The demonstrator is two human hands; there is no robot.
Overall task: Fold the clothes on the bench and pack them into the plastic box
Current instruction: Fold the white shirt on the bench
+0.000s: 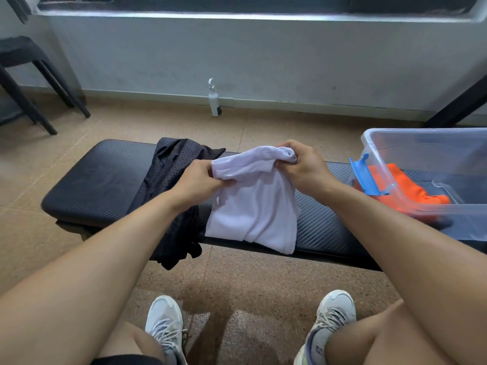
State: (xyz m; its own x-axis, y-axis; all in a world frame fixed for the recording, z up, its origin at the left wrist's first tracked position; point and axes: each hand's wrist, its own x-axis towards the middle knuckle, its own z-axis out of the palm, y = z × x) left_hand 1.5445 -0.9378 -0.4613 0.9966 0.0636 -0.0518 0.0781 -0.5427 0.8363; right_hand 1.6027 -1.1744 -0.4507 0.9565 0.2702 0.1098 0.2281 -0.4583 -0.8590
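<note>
A white garment [257,204] hangs over the middle of the black padded bench [100,180], its lower edge draping past the bench's front edge. My left hand [199,180] grips its upper left part and my right hand [303,167] grips a bunched upper right corner. A black mesh garment [171,185] lies crumpled on the bench just left of the white one, spilling over the front. The clear plastic box [427,143] with a blue latch stands on the bench's right end. An orange garment [405,191] lies inside it.
A white spray bottle [215,101] stands on the floor by the far wall. A black chair [29,80] is at the far left and a dark table leg [458,104] at the far right. My two shoes rest on the speckled floor before the bench.
</note>
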